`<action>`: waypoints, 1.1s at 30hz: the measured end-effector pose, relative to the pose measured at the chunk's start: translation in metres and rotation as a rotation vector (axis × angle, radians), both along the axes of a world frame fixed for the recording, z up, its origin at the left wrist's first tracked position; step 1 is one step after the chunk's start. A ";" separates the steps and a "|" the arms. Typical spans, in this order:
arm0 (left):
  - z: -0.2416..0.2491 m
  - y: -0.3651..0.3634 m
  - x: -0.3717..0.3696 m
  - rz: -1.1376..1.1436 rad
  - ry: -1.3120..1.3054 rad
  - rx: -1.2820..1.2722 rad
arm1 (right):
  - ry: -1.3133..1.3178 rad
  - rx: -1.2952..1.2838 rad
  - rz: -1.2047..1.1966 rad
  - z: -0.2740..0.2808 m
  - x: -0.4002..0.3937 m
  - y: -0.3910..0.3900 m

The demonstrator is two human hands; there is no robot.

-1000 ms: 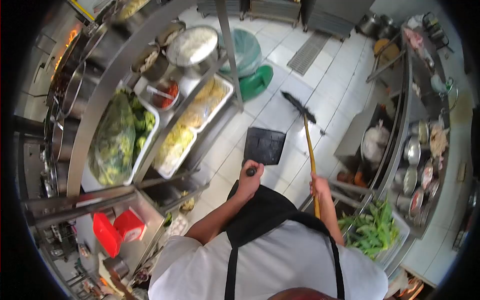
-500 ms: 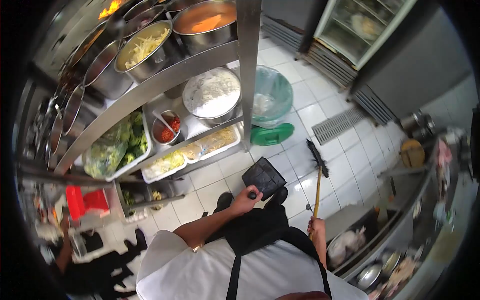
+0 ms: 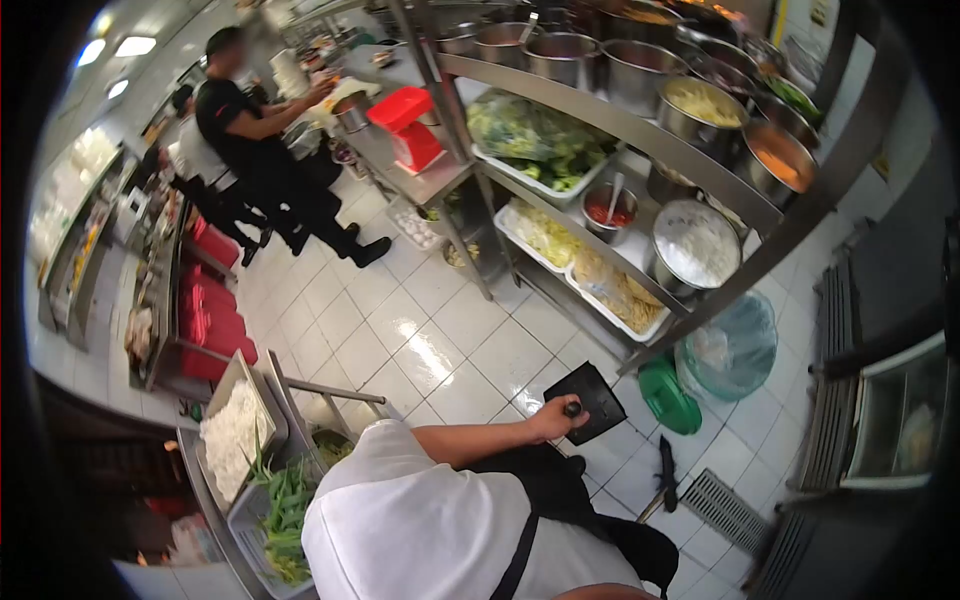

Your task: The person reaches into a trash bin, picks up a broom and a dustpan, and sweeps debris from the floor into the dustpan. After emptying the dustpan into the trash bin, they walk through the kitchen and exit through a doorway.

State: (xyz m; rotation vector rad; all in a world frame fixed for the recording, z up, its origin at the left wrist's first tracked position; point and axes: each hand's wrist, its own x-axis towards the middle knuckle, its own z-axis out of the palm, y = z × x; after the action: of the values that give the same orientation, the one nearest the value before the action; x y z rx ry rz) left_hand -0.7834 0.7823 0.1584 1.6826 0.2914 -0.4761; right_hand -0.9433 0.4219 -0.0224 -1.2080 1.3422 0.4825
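My left hand (image 3: 552,420) is closed around the upright handle of a black dustpan (image 3: 600,412), which is at floor level in front of my feet. Farther right, the dark bristles of a broom (image 3: 667,468) lie close to the floor, with a short piece of its yellowish stick showing. The rest of the stick is hidden behind my black apron, and my right hand is out of sight. Just beyond the dustpan, a green lid (image 3: 668,396) leans beside a green bin (image 3: 745,345) lined with clear plastic.
A steel shelf (image 3: 610,105) holds pots and trays of vegetables. A floor drain (image 3: 726,508) lies at right. Behind my left side are a tray of white shreds (image 3: 232,438) and a crate of green stalks (image 3: 285,510). A co-worker (image 3: 265,150) stands at a far counter.
My view has swung left, bringing co-workers and the left counters into sight. My right hand, earlier gripping the broom stick, has left the picture. The left hand still holds the dustpan.
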 end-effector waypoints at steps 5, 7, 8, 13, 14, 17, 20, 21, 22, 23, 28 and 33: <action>-0.022 -0.012 -0.033 0.099 -0.004 0.051 | -0.050 -0.101 0.237 0.033 0.056 0.011; -0.017 -0.015 -0.040 0.101 0.034 0.083 | -0.070 -0.127 0.323 0.043 0.070 0.019; 0.001 -0.013 -0.043 0.107 0.023 0.133 | -0.077 -0.138 0.359 0.046 0.075 0.024; 0.008 0.003 -0.056 0.139 0.017 0.102 | -0.095 -0.191 0.497 0.057 0.088 0.045; 0.011 0.008 -0.056 0.163 0.054 0.076 | -0.096 -0.204 0.524 0.058 0.090 0.046; 0.023 0.020 -0.057 0.149 0.101 0.040 | -0.102 -0.254 0.591 0.064 0.094 0.049; 0.017 0.029 -0.048 0.073 0.054 0.093 | -0.093 -0.296 0.622 0.067 0.096 0.049; 0.014 0.031 -0.045 0.050 0.038 0.101 | -0.083 -0.307 0.625 0.066 0.095 0.045; 0.009 0.029 -0.048 0.027 0.033 0.106 | -0.078 -0.323 0.634 0.066 0.092 0.042; 0.004 0.024 -0.055 0.003 0.035 0.109 | -0.071 -0.336 0.640 0.065 0.089 0.037; -0.022 0.000 -0.060 -0.146 -0.062 0.199 | -0.062 -0.381 0.664 0.055 0.069 -0.006; -0.006 -0.072 -0.059 -0.152 0.002 0.270 | -0.046 -0.438 0.716 0.023 0.033 -0.107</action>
State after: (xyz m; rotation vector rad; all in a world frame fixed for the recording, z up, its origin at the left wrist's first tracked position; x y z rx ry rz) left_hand -0.8421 0.7107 0.1521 1.9771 0.2384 -0.5706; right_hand -0.9106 0.3147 0.0007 -2.0665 0.9673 0.6700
